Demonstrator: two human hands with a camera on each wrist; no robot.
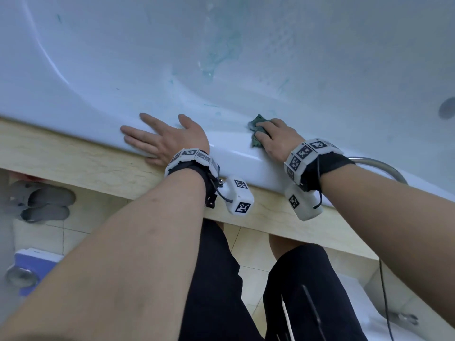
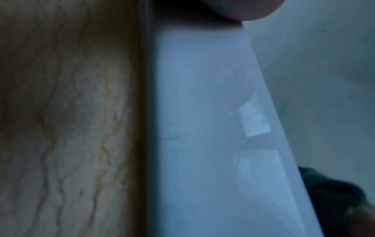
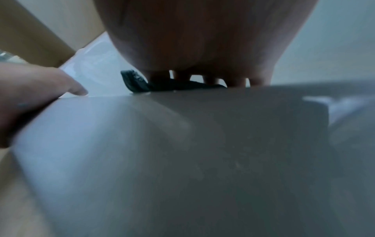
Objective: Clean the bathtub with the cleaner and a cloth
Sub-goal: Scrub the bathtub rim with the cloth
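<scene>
Right hand [image 1: 273, 139] is bunched around the dark green cloth [image 1: 257, 130], pressing it onto the bathtub [image 1: 229, 153] rim at the inner edge. Left hand [image 1: 167, 139] lies flat, fingers spread, on the rim just beside it, bracing, holding nothing. Blue-green cleaner streaks [image 1: 221, 55] sit further down the tub wall, well apart from the cloth; cleaner bottle not in view. Step looks like wiping the rim. To do it well: keep palm pressure on the cloth, overlapping strokes along the rim, then work downward into the streaks so residue gets pushed toward the drain. Refold the cloth once it loads up. Rim looks glossy and slippery, so keep weight on the bracing hand
</scene>
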